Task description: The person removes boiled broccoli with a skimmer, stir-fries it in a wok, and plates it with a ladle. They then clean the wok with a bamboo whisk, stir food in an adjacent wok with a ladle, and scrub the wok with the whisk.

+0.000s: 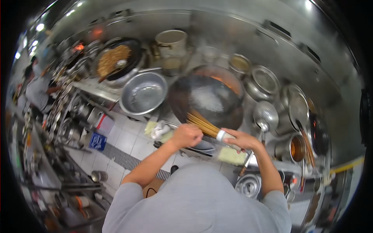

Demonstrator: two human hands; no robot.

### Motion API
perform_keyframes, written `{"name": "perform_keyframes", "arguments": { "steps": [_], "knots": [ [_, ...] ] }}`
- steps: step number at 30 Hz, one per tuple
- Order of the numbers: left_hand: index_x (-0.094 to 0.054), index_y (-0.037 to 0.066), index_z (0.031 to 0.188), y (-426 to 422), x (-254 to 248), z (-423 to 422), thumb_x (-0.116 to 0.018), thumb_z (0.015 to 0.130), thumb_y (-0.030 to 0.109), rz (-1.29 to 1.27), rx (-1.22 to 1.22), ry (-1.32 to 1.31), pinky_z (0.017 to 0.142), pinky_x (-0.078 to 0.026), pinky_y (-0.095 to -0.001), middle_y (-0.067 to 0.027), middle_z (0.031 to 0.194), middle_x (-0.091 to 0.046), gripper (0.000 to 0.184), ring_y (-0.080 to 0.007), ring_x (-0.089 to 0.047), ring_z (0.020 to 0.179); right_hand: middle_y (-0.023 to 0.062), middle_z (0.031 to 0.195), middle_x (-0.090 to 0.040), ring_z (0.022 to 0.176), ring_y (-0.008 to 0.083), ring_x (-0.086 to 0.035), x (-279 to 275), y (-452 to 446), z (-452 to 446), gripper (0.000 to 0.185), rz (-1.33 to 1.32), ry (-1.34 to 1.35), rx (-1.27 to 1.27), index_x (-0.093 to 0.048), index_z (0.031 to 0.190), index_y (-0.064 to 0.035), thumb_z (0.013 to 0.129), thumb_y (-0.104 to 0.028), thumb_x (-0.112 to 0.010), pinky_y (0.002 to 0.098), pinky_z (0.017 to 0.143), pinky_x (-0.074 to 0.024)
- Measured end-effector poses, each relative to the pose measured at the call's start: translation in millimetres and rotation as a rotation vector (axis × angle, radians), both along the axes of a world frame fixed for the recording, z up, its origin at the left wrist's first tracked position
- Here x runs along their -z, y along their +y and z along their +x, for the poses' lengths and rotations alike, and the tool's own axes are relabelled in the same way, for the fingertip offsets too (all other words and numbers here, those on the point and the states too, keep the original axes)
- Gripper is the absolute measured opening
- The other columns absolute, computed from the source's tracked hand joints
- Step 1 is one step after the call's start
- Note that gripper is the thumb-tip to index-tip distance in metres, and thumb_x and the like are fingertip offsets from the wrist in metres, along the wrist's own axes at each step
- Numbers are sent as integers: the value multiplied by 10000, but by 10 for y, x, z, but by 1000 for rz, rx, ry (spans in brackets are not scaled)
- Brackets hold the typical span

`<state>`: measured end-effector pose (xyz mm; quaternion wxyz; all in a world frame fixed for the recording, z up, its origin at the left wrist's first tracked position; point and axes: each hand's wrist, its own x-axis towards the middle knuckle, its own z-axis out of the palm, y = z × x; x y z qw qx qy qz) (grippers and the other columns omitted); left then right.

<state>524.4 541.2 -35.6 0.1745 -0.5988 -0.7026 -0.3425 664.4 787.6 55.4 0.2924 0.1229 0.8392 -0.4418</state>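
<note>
My right hand (236, 140) is wrapped round the white-bound handle of a bamboo wok brush (204, 124). The brush's bristles point up and left, over the near rim of a large dark wok (182, 93). A pale, shiny patch shows on the wok's inner surface. Closed into a fist, my left hand (188, 135) is just left of the brush, by the wok's near edge. What its fingers hold, if anything, is hidden. A crumpled white cloth (160, 130) lies to the left of that hand.
Left of the wok stands a wide metal basin (143, 93); beyond it, another wok (134, 50) holds brown food. Orange glow shows behind the wok. On the right are a perforated ladle (265, 115) and several pots (262, 83). A co-worker (38, 91) stands far left.
</note>
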Motion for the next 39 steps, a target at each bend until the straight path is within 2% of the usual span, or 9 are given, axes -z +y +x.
{"name": "perform_keyframes", "arguments": {
  "steps": [10, 16, 19, 22, 25, 27, 33, 35, 39],
  "knots": [
    [-546, 99, 594, 1234, -1168, -411, -695, 763, 205, -24, 116, 372, 534, -466, -389, -63, 560, -534, 248, -253, -578, 559, 93, 968, -643, 549, 139, -608, 957, 706, 252, 733, -590, 52, 290, -148, 1565, -265, 971, -484, -518, 268, 398, -478],
    [-541, 84, 594, 1201, -1068, -380, -686, 793, 194, -36, 55, 339, 560, -463, -414, -76, 563, -535, 271, -277, -568, 574, 274, 1026, -672, 644, 382, -682, 1826, 1944, -56, 747, 860, 415, 261, -282, 1525, -210, 910, -555, -528, 554, 787, -524],
    [-546, 98, 597, 715, -808, -309, -675, 797, 207, -163, -74, 247, 538, -457, -419, -67, 562, -534, 262, -278, -550, 550, 270, 1012, -673, 717, 381, -695, 1310, 2105, -69, 758, 862, 367, 479, -286, 1521, -173, 900, -494, -580, 544, 796, -528],
    [-507, 92, 582, 331, -434, -68, -683, 786, 164, -120, -182, 80, 491, -425, -419, -86, 539, -499, 279, -273, -535, 524, 247, 1014, -670, 797, 376, -695, 1157, 2014, 31, 783, 31, 552, 1156, -331, 1475, -104, 826, -346, -696, 393, 617, -586],
    [-476, 79, 553, 454, -9, -28, -679, 806, 135, 66, -255, -3, 461, -387, -410, -102, 505, -439, 330, -286, -482, 469, 249, 1027, -667, 761, 359, -699, 2652, 2193, -330, 806, 451, 806, 1112, -320, 1468, -96, 812, -361, -707, 373, 571, -574],
    [-521, 62, 603, 566, 125, -63, -678, 836, 135, -21, -289, -16, 521, -418, -415, -97, 566, -493, 290, -291, -520, 555, 280, 1041, -657, 834, 388, -694, 2260, 2017, -176, 846, 390, 166, 667, -278, 1477, -86, 811, -385, -704, 439, 717, -557],
    [-623, 28, 780, 770, 604, -473, -671, 850, 139, -5, -277, -126, 752, -442, -448, -140, 798, -575, 140, -338, -544, 818, 296, 1061, -654, 906, 387, -691, 2940, 1407, -193, 800, 403, 546, 1117, -311, 1432, -61, 798, -357, -700, 442, 762, -541],
    [-668, 39, 872, 744, 740, -503, -681, 842, 139, -87, -349, -270, 849, -441, -438, -135, 889, -582, 105, -342, -549, 926, 240, 1012, -662, 813, 351, -700, 2673, 1435, -22, 716, 392, 268, 875, -359, 1386, -67, 796, -279, -706, 429, 645, -561],
    [-675, 119, 1116, 576, 1063, -628, -685, 878, 227, 213, -583, -626, 1011, -394, -395, -116, 1181, -565, 261, -286, -506, 1165, 103, 929, -583, 697, 260, -662, 2407, 1254, 321, 519, -562, 553, 1258, -393, 1291, -91, 832, -116, -634, 365, 506, -570]
  ]
}}
